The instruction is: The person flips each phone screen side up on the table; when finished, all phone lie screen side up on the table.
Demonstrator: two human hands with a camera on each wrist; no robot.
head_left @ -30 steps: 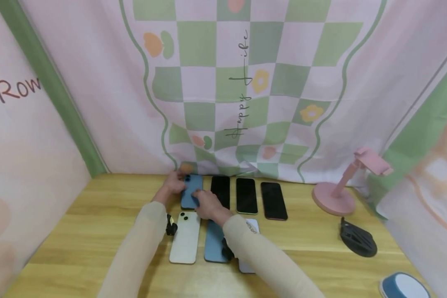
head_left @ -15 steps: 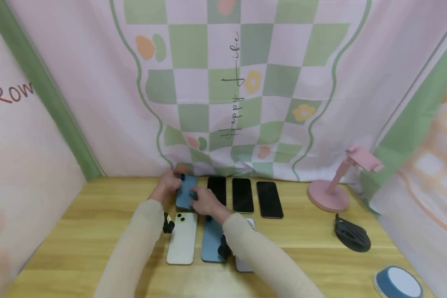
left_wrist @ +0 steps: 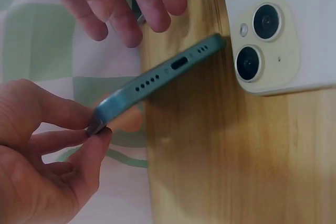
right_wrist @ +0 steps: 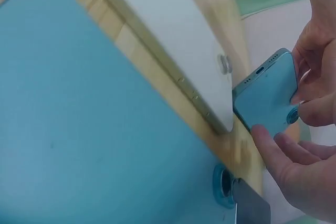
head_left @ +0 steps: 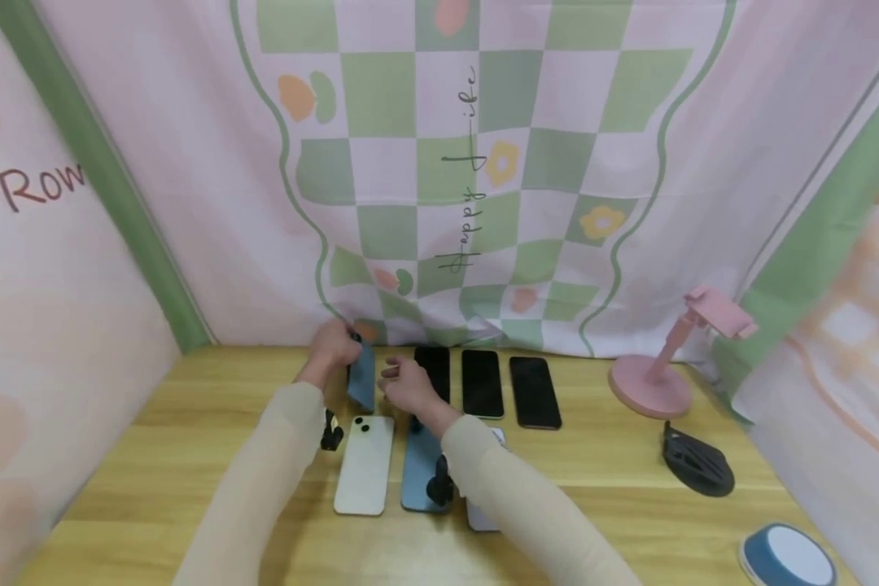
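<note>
My left hand (head_left: 331,348) pinches a small blue phone (head_left: 362,378) by its left long edge between thumb and fingers. The phone is tilted, its right edge lower, at the back left of the table. In the left wrist view, its port end (left_wrist: 157,80) faces the camera. My right hand (head_left: 410,384) is just to the right of this phone, fingers loosely extended and holding nothing. In front of the hands, a white phone (head_left: 366,468) and a larger blue phone (head_left: 421,472) lie back up. My right sleeve partly covers a pale phone (head_left: 481,518).
Several dark-screened phones lie along the back, among them a middle one (head_left: 482,384) and a right one (head_left: 535,392). Farther right are a pink stand (head_left: 652,387), a black folding holder (head_left: 696,460) and a blue-and-white round object (head_left: 787,557). A patterned curtain (head_left: 381,171) hangs behind the table.
The small blue phone's back faced up between both hands; now it is tipped up steeply in my left hand. My right hand has come away from it, its fingers loosened.
</note>
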